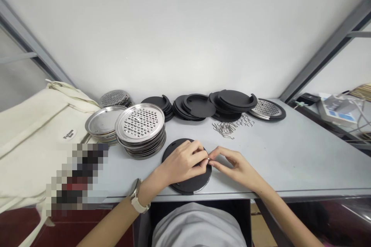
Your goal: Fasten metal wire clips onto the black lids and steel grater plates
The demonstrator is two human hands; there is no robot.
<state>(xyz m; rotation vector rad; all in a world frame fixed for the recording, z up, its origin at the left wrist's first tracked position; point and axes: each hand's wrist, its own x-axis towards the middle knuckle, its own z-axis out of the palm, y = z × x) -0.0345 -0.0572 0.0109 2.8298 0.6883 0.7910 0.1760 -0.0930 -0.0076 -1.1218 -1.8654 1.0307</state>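
With the right hand (237, 166), pinches a tiny silvery metal piece (208, 158) at the right edge of the round black disc (191, 184). Curls the left hand (185, 163) over the disc, left of the piece; cannot tell that grip.

A plain white wall (185, 27) fills the twelve o'clock side, lit softly and evenly, its tone dulling to grey toward the upper corners. Grey metal posts frame it, a left post (46, 60) slanting at ten o'clock and a right post (327, 48) at two, each with a dark strip along it and a short rail joining on its outer side. A pale grey table (290, 158) spans the middle, its back edge near the wall. At three o'clock, beyond the right post, stands a cluttered side surface (313, 112). Dark red flooring (72, 229) shows between seven and eight o'clock.
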